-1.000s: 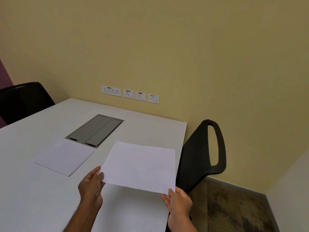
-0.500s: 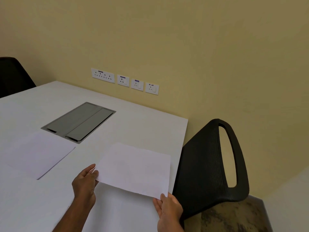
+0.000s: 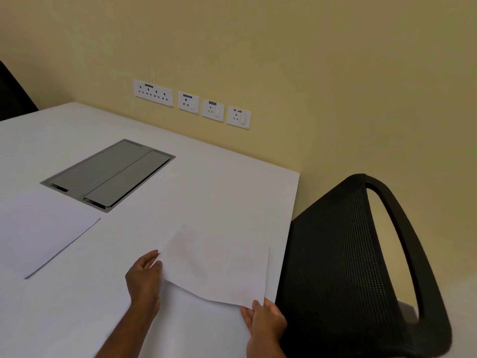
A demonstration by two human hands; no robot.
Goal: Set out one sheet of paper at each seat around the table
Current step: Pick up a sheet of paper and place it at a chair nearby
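Note:
I hold a blank white sheet of paper point(image 3: 219, 264) low over the white table point(image 3: 222, 177), close to its right edge. My left hand point(image 3: 144, 280) pinches the sheet's near left corner and my right hand point(image 3: 263, 321) pinches its near right corner. The sheet's near edge sags a little between my hands. A black mesh chair point(image 3: 356, 267) stands right beside this spot, at the table's right side. A second white sheet point(image 3: 41, 231) lies flat on the table to the left.
A grey metal cable hatch point(image 3: 111, 174) is set flush into the table top behind the papers. A row of white wall sockets point(image 3: 191, 103) runs along the yellow wall. Part of another black chair point(image 3: 13, 96) shows at the far left.
The held sheet has come lower and nearer the table's right edge beside the black chair. My view has swung right, so the lying sheet and left chair slid toward the frame's left.

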